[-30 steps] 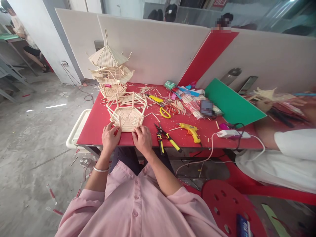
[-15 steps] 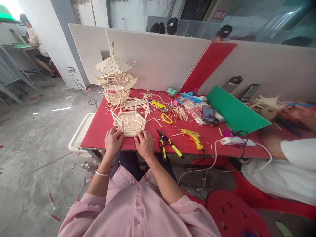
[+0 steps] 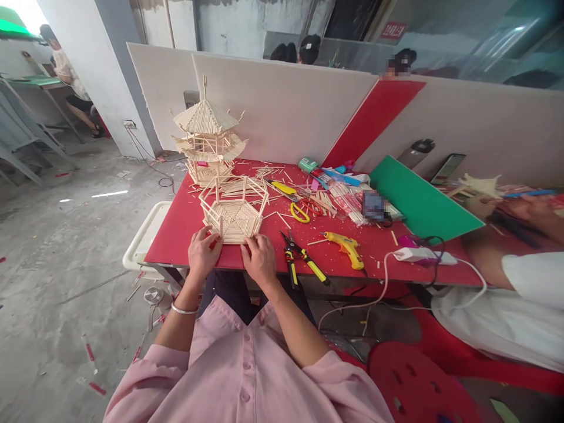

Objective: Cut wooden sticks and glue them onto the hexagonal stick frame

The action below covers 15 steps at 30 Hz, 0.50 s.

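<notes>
An octagon-like base of pale wooden sticks [image 3: 233,220], with upright posts and a railing of sticks around it, lies near the front edge of the table. My left hand [image 3: 204,252] grips its front left corner between thumb and fingers. At its front right corner my right hand [image 3: 259,257] holds the edge the same way. Behind the base stands a pagoda model [image 3: 207,138] of the same sticks, with two tiered roofs and a spire. Loose sticks [image 3: 240,187] lie scattered between and beside them.
Pliers [image 3: 304,258] and a yellow glue gun [image 3: 343,245] lie right of my hands on the red table [image 3: 171,235]. Farther back are yellow-handled scissors [image 3: 299,211], bagged sticks [image 3: 346,200] and a green board [image 3: 423,200]. A power strip [image 3: 423,254] sits near a co-worker's white sleeve [image 3: 533,273].
My hands and the stick base keep the same hold and place. The whole view has shifted very slightly. At the right, the co-worker's hands have moved a little around another stick piece.
</notes>
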Motion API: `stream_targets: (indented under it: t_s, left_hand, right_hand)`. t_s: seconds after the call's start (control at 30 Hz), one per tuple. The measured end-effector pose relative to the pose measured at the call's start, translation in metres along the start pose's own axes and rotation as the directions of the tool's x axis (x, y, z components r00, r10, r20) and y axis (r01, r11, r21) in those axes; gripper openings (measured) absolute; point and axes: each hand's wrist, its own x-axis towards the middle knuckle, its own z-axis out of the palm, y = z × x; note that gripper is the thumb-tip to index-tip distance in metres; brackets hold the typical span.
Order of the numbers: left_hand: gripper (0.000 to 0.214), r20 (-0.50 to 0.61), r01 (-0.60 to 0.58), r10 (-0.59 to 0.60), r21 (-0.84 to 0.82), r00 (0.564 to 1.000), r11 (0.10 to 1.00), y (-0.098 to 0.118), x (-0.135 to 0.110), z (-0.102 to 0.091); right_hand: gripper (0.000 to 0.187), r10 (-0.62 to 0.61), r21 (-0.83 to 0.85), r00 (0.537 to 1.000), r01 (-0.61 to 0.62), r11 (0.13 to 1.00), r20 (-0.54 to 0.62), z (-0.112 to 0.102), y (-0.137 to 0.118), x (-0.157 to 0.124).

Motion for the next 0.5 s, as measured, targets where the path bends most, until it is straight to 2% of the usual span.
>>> stream_targets:
  t_s: [0.5]
  left_hand:
    - [0.02, -0.015, -0.014, 0.014, 0.006, 1.0, 1.0, 0.0019, 0.0, -0.0013]
  right_hand:
    - [0.027, -0.001, 0.016, 1.0, 0.001, 1.0, -0.005, -0.0005, -0.0007, -0.0002]
